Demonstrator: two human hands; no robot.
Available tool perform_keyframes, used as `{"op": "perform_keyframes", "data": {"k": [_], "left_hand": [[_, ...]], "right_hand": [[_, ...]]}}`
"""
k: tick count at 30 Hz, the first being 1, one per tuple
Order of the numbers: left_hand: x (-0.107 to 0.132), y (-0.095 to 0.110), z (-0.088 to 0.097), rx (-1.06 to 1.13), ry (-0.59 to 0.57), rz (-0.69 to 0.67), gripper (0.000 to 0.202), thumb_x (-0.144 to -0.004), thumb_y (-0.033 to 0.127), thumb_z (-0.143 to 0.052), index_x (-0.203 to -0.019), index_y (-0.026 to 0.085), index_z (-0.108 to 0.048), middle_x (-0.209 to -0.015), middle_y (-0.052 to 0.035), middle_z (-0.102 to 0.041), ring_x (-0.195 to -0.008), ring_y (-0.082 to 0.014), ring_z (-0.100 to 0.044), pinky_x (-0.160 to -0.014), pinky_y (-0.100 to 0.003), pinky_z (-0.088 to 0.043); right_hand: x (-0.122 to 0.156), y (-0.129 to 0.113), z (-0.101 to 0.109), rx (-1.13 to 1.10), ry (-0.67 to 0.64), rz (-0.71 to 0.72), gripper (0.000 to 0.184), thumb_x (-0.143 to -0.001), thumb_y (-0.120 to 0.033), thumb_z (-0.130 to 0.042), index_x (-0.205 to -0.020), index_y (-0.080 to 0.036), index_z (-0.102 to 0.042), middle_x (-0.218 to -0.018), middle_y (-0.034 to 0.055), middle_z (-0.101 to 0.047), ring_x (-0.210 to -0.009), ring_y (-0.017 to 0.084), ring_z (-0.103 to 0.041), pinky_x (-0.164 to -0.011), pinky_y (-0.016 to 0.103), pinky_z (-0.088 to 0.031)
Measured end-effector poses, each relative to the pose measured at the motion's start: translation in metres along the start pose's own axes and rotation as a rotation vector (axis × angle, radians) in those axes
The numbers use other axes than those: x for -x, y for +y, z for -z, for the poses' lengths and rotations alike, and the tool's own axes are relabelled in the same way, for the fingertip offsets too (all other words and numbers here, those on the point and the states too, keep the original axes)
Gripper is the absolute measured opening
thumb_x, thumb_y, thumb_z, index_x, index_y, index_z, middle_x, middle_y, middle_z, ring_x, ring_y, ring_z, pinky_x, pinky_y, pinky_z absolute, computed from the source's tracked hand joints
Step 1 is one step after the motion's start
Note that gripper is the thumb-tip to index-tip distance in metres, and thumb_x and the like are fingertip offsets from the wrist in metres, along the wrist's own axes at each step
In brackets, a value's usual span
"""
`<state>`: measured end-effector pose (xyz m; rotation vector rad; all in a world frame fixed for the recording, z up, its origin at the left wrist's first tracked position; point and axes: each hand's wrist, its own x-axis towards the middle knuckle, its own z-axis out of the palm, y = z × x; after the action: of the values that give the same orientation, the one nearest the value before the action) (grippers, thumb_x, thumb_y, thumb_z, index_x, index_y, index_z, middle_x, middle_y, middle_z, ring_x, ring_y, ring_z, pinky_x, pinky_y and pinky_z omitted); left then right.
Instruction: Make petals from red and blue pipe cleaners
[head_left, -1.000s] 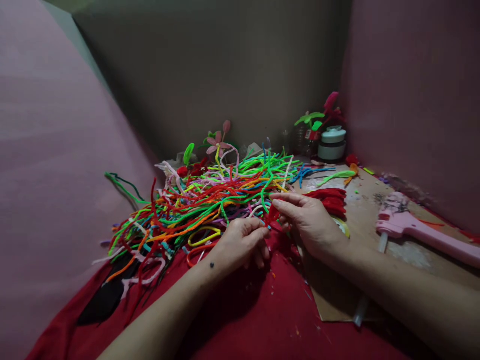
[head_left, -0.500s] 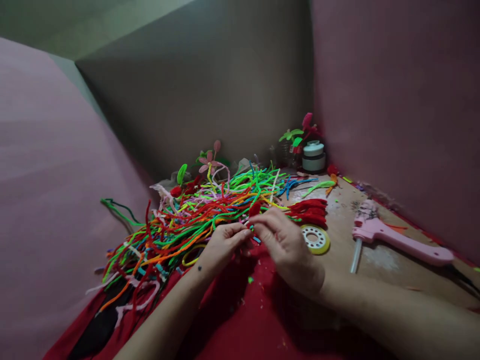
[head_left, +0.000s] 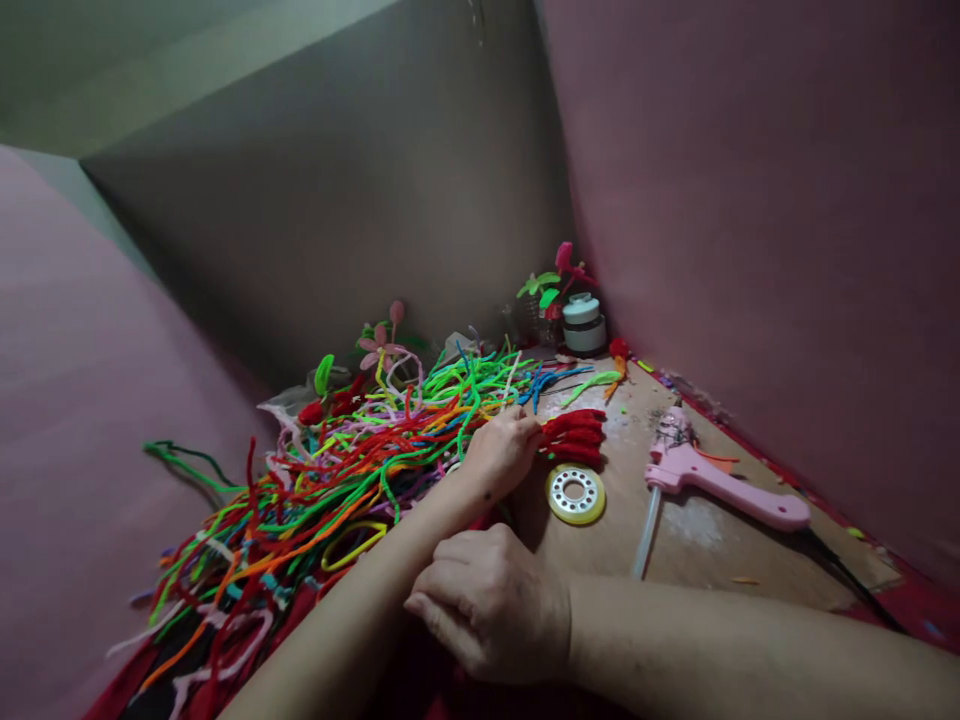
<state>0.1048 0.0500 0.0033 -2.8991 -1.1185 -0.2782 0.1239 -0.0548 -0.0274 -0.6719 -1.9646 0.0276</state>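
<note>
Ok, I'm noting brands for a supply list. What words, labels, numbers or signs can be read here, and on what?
None can be read anywhere in this view.
Pink glue gun: no legible lettering.
Yellow tape roll: round holes in its pale core, no legible text.
Pale lidded container at the back: too small and dim to tell whether it bears any.

Red sticks are lying behind the tape, beside the left hand; the right hand is showing bent fingers front-left of the tape.
</note>
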Motion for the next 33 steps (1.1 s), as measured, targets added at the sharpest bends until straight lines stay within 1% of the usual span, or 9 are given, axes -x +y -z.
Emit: {"op": "perform_keyframes", "data": {"k": [4,8,12,15,20,24,28,30,33], "left_hand": [[-0.008,-0.004,-0.002,0.009,-0.092,-0.015,0.025,-0.084,0.023,-0.044,-0.080,0.018,-0.068,-0.086,-0.0056,-0.059,-0.078,-0.0153,-0.056,-0.070,-0.024,-0.041],[-0.012,-0.004,0.006,0.033,-0.203,-0.065,0.021,-0.078,0.020,-0.049,-0.083,0.018,-0.069,-0.082,-0.0040,-0.061,-0.076,-0.0144,-0.056,-0.067,-0.022,-0.040],[-0.017,0.004,0.012,0.061,-0.270,-0.107,0.018,-0.076,0.027,-0.054,-0.082,0.018,-0.069,-0.075,-0.0015,-0.062,-0.069,-0.0129,-0.055,-0.060,-0.021,-0.037],[-0.020,0.009,0.010,0.073,-0.294,-0.129,0.021,-0.076,0.035,-0.055,-0.080,0.018,-0.067,-0.071,-0.0007,-0.061,-0.067,-0.0131,-0.054,-0.057,-0.021,-0.036],[-0.019,0.011,0.001,0.083,-0.228,-0.172,0.023,-0.073,0.039,-0.060,-0.082,0.017,-0.063,-0.077,-0.0022,-0.061,-0.070,-0.0153,-0.055,-0.060,-0.024,-0.038],[-0.011,0.014,-0.006,0.087,-0.102,-0.153,0.016,-0.077,0.031,-0.059,-0.085,0.018,-0.062,-0.087,-0.0043,-0.061,-0.077,-0.0164,-0.056,-0.067,-0.026,-0.042],[-0.005,0.018,-0.011,0.088,-0.012,-0.158,0.013,-0.080,0.025,-0.053,-0.085,0.018,-0.062,-0.090,-0.0054,-0.059,-0.078,-0.0167,-0.057,-0.065,-0.025,-0.042],[-0.005,0.017,-0.012,0.146,-0.020,-0.154,0.011,-0.079,0.021,-0.053,-0.081,0.017,-0.062,-0.087,-0.0048,-0.060,-0.077,-0.0156,-0.056,-0.066,-0.025,-0.042],[-0.008,0.014,-0.011,0.303,-0.082,-0.105,0.007,-0.075,0.017,-0.056,-0.076,0.016,-0.063,-0.076,-0.0015,-0.060,-0.070,-0.0126,-0.054,-0.064,-0.023,-0.040]], "right_hand": [[0.001,0.002,-0.005,0.011,-0.018,-0.016,0.030,-0.086,-0.026,-0.042,-0.061,-0.016,-0.054,-0.057,0.0009,-0.057,-0.052,0.012,-0.051,-0.048,0.025,-0.036],[0.006,-0.001,-0.014,0.041,-0.047,0.022,0.029,-0.084,-0.029,-0.044,-0.061,-0.017,-0.056,-0.057,0.0002,-0.058,-0.050,0.012,-0.052,-0.042,0.026,-0.031],[0.014,-0.005,-0.025,0.039,-0.047,0.073,0.026,-0.081,-0.030,-0.046,-0.060,-0.018,-0.055,-0.056,-0.0012,-0.058,-0.047,0.012,-0.051,-0.037,0.027,-0.027],[0.019,-0.005,-0.032,0.037,-0.027,0.084,0.025,-0.080,-0.031,-0.046,-0.060,-0.018,-0.054,-0.055,-0.0022,-0.057,-0.045,0.012,-0.050,-0.036,0.027,-0.026],[0.020,-0.002,-0.038,0.028,-0.033,0.076,0.029,-0.081,-0.033,-0.043,-0.059,-0.018,-0.054,-0.054,-0.0015,-0.058,-0.046,0.011,-0.051,-0.036,0.026,-0.028],[0.021,-0.002,-0.043,0.021,-0.028,0.094,0.023,-0.078,-0.032,-0.047,-0.060,-0.019,-0.054,-0.053,-0.0030,-0.059,-0.047,0.011,-0.053,-0.037,0.026,-0.032],[0.021,-0.003,-0.044,0.050,-0.099,0.103,0.021,-0.079,-0.032,-0.048,-0.062,-0.020,-0.054,-0.055,-0.0034,-0.061,-0.050,0.011,-0.057,-0.038,0.026,-0.033],[0.021,-0.002,-0.043,0.048,-0.091,0.106,0.024,-0.080,-0.033,-0.046,-0.062,-0.020,-0.054,-0.055,-0.0034,-0.061,-0.050,0.011,-0.057,-0.038,0.026,-0.033],[0.020,-0.001,-0.043,0.036,-0.023,0.080,0.030,-0.081,-0.036,-0.044,-0.059,-0.019,-0.055,-0.052,-0.0035,-0.059,-0.046,0.011,-0.054,-0.035,0.026,-0.028]]}}
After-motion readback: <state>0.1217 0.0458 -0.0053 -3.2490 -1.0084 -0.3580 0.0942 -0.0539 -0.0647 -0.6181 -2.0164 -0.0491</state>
